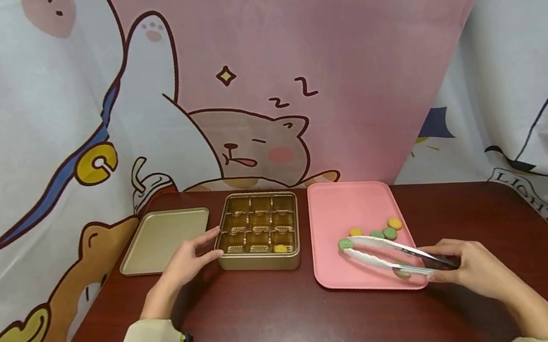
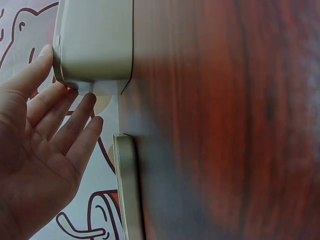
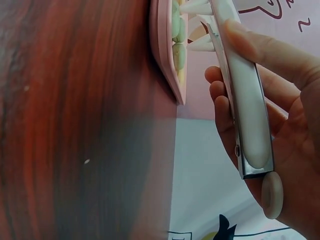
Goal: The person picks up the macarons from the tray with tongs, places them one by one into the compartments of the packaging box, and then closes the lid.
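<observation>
My left hand point(image 1: 188, 262) touches the near left corner of a gold tin point(image 1: 261, 261) with its fingertips; its fingers are fairly straight in the left wrist view. Inside the tin is a divided insert, with a yellow macaron point(image 1: 280, 249) in the front right compartment. White-tipped tongs point(image 1: 391, 248) are held in my right hand point(image 1: 474, 265), thumb on one arm and fingers curled round the other in the right wrist view. Between the tong tips is a green macaron point(image 1: 345, 244), over the pink tray point(image 1: 349, 201); whether it is lifted I cannot tell.
On the tray's right part lie yellow macarons point(image 1: 395, 224) and green macarons point(image 1: 390, 233), and another macaron point(image 1: 402, 274) is partly hidden under the tongs. A flat gold lid point(image 1: 166, 239) lies left of the tin. Behind the brown table point(image 1: 277, 326) hangs a printed cloth point(image 1: 343, 64).
</observation>
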A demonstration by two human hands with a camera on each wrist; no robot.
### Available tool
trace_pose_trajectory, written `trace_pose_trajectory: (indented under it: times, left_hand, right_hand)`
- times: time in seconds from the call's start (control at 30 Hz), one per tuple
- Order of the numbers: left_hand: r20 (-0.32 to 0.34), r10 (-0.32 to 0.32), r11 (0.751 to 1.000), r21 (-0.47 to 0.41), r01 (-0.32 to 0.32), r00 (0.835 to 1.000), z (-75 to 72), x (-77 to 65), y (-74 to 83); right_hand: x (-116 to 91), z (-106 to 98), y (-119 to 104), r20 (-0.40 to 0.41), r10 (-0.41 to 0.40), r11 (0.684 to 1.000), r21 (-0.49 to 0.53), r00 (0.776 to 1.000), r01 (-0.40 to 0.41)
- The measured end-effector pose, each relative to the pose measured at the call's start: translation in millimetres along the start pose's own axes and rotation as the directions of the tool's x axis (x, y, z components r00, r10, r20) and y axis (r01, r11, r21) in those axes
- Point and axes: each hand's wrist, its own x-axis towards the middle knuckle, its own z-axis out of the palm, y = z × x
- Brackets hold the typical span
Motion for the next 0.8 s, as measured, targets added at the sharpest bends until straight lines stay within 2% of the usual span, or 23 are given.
trace_pose_trajectory:
  times: [0.2, 0.37, 0.57, 0.8]
  left_hand:
    - [-0.004, 0.003, 1.000, 0.005, -0.003, 1.000, -0.9, 0.7, -0.5]
    - [0.008, 0.003, 1.000, 0.010, -0.003, 1.000, -0.1, 0.0, -0.6]
    - [0.007, 0.008, 1.000, -0.002, -0.008, 1.000, -1.3, -0.4, 0.3]
    - [0.007, 0.003, 1.000, 0.007, -0.003, 1.000, -1.3, -0.3, 0.5]
  right_hand:
    - [7.8, -1.3, -3.6, 0.015, 0.002, 1.000, 0.005, 1.000, -0.002]
    - [14.5, -1.9, -8.0, 0.045, 0.037, 0.999, -0.001, 0.998, -0.037]
    - [25.1, -2.9, -13.3, 0.027, 0.009, 1.000, -0.008, 1.000, -0.009]
    - [37.5, -3.1, -20.0, 0.041, 0.015, 1.000, -0.003, 0.999, -0.015]
